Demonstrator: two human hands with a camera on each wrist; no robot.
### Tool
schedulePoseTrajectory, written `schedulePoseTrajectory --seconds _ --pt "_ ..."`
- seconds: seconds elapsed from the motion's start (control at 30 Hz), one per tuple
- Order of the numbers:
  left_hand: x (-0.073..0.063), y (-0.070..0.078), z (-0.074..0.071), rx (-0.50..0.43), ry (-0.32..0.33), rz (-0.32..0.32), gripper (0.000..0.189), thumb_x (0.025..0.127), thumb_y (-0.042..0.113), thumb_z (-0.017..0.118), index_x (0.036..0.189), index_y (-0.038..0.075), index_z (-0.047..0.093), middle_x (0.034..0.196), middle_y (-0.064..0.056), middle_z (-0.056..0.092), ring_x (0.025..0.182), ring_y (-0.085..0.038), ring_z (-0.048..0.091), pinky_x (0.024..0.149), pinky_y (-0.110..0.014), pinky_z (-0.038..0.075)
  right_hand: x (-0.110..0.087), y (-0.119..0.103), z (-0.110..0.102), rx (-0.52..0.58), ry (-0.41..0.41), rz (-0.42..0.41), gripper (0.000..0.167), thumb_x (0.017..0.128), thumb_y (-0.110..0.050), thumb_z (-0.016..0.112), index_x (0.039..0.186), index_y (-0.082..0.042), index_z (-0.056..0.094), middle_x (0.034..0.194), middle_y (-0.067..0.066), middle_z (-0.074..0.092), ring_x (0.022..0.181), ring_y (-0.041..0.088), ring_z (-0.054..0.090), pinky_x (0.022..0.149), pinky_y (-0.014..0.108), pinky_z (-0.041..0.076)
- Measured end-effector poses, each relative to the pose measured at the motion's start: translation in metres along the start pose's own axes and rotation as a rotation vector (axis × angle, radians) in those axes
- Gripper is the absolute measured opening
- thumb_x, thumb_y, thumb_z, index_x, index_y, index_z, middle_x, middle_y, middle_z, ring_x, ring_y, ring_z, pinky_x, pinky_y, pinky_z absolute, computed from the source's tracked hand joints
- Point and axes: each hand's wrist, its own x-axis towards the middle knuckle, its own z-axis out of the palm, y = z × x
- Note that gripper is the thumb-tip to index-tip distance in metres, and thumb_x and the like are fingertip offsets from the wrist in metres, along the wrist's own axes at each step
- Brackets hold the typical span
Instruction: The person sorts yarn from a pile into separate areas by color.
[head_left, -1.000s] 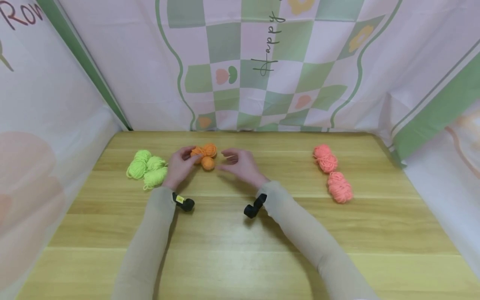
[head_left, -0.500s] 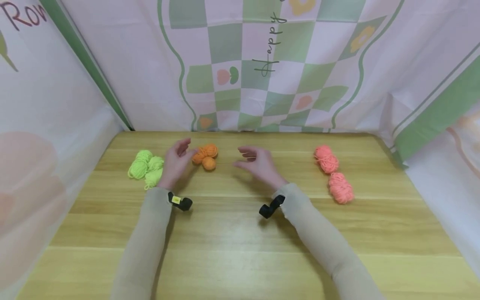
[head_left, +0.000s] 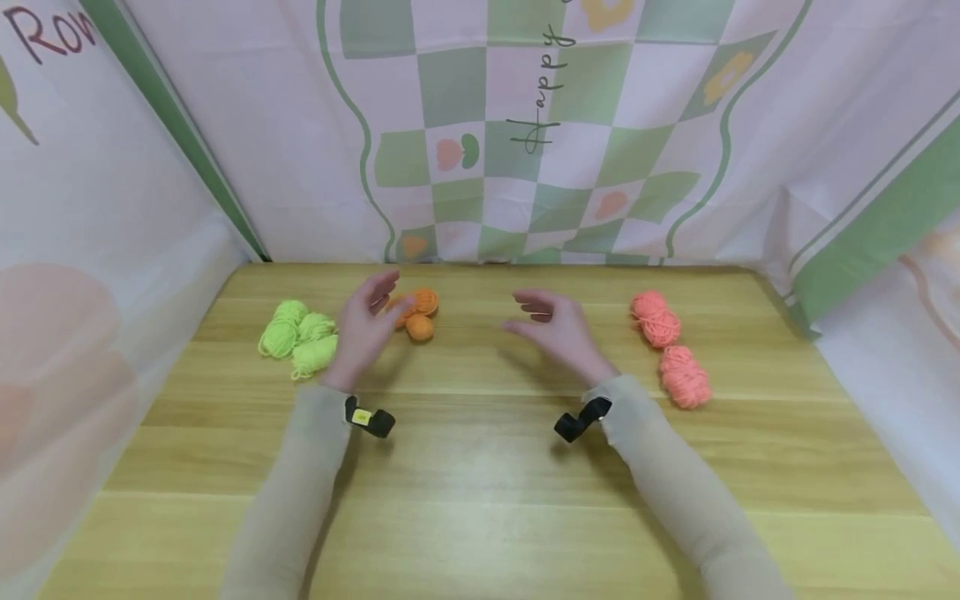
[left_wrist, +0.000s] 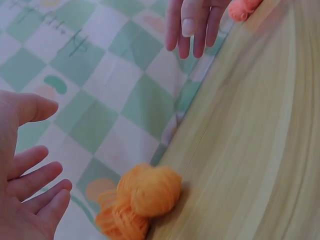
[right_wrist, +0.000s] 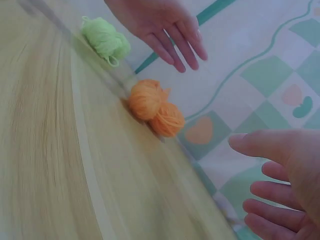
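Note:
Several small orange yarn balls [head_left: 422, 327] lie in a tight cluster toward the back of the table, left of centre. My left hand [head_left: 365, 327] hovers just beside and partly over them, its thumb hiding part of the cluster in the head view; the left wrist view shows its fingers [left_wrist: 47, 172] apart from the orange yarn [left_wrist: 155, 192] and holding nothing. My right hand [head_left: 558, 329] is in the air right of centre, fingers relaxed and holding nothing. In the right wrist view the orange yarn [right_wrist: 150, 102] lies well away from that hand [right_wrist: 285, 185].
Several lime-green yarn balls [head_left: 285, 329] sit left of my left hand. Two coral-pink yarn bundles [head_left: 684, 377] lie at the right. A patterned cloth [head_left: 517, 167] hangs along the table's back edge, and more cloth covers both sides. Each wrist wears a black camera [head_left: 581, 419].
My right hand has moved right, away from the orange yarn. My left hand has let go of the orange yarn, drawn left, then come back slightly right above it.

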Motion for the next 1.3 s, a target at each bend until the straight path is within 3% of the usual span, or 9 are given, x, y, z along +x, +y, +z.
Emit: schedulePoseTrajectory --seconds 0.1,0.23,0.33,0.53,0.57,0.77,1.0,1.13,1.3 --pt "-0.004 0.010 0.007 -0.010 -0.023 0.018 0.051 0.096 0.006 0.070 0.142 -0.007 0.051 0.144 -0.023 0.053 0.134 -0.038 0.048 0.113 -0.046 0.037 -0.004 0.003 -0.009 -0.005 0.004 0.003 0.059 0.086 -0.028 0.085 0.135 -0.004 0.064 0.134 0.021 0.062 0.122 0.037 0.059 0.104 0.043 0.048" --pt "-0.014 0.036 0.015 -0.044 -0.057 0.011 0.050 0.095 0.001 0.070 0.140 -0.011 0.051 0.142 -0.029 0.052 0.132 -0.043 0.048 0.112 -0.052 0.037 -0.012 0.006 -0.021 -0.018 0.009 0.027 0.061 0.087 -0.030 0.084 0.138 -0.005 0.062 0.137 0.019 0.061 0.124 0.035 0.058 0.106 0.043 0.046" --pt "-0.020 0.049 0.022 -0.071 -0.075 -0.003 0.050 0.094 -0.001 0.070 0.139 -0.012 0.051 0.141 -0.029 0.053 0.131 -0.042 0.049 0.109 -0.049 0.043 -0.019 0.008 -0.030 -0.032 0.017 0.040 0.062 0.087 -0.032 0.084 0.138 -0.005 0.061 0.137 0.019 0.061 0.124 0.034 0.058 0.107 0.044 0.045" --pt "-0.018 0.019 0.038 -0.058 -0.106 0.059 0.051 0.092 0.005 0.075 0.139 -0.004 0.056 0.140 -0.020 0.057 0.128 -0.038 0.054 0.106 -0.044 0.046 -0.036 0.014 -0.046 -0.055 0.020 0.085 0.065 0.087 -0.035 0.083 0.139 -0.004 0.060 0.138 0.018 0.060 0.126 0.036 0.056 0.107 0.047 0.045" --pt "-0.018 0.013 0.041 -0.049 -0.111 0.076 0.051 0.092 0.006 0.075 0.139 -0.003 0.056 0.140 -0.019 0.057 0.129 -0.037 0.053 0.110 -0.045 0.042 -0.038 0.015 -0.049 -0.061 0.022 0.088 0.066 0.087 -0.036 0.083 0.140 -0.004 0.060 0.139 0.018 0.060 0.126 0.037 0.056 0.107 0.048 0.044" --pt "-0.024 0.015 0.055 0.001 -0.165 0.087 0.052 0.093 0.013 0.076 0.139 0.001 0.057 0.141 -0.011 0.058 0.130 -0.025 0.052 0.110 -0.034 0.041 -0.051 0.016 -0.070 -0.119 0.058 0.099 0.068 0.086 -0.041 0.083 0.140 -0.007 0.060 0.138 0.019 0.060 0.126 0.038 0.056 0.106 0.048 0.045" --pt "-0.030 0.017 0.073 -0.003 -0.226 0.080 0.054 0.093 0.014 0.077 0.140 0.001 0.056 0.142 -0.011 0.057 0.129 -0.028 0.052 0.110 -0.032 0.040 -0.063 0.015 -0.098 -0.123 0.122 0.133 0.066 0.086 -0.038 0.084 0.140 -0.008 0.060 0.139 0.016 0.059 0.127 0.034 0.055 0.106 0.046 0.045" --pt "-0.034 0.017 0.083 -0.011 -0.256 0.082 0.056 0.092 0.017 0.078 0.141 0.003 0.056 0.142 -0.009 0.057 0.129 -0.026 0.052 0.110 -0.032 0.041 -0.068 0.017 -0.114 -0.092 0.165 0.146 0.063 0.087 -0.032 0.084 0.140 -0.007 0.060 0.137 0.013 0.061 0.125 0.030 0.057 0.103 0.033 0.048" --pt "-0.037 0.016 0.098 -0.014 -0.302 0.099 0.056 0.093 0.021 0.077 0.142 0.005 0.056 0.143 -0.010 0.057 0.129 -0.026 0.053 0.109 -0.032 0.042 -0.072 0.019 -0.134 -0.121 0.217 0.189 0.064 0.088 -0.036 0.082 0.141 -0.010 0.060 0.137 0.015 0.061 0.124 0.030 0.057 0.091 0.013 0.048"
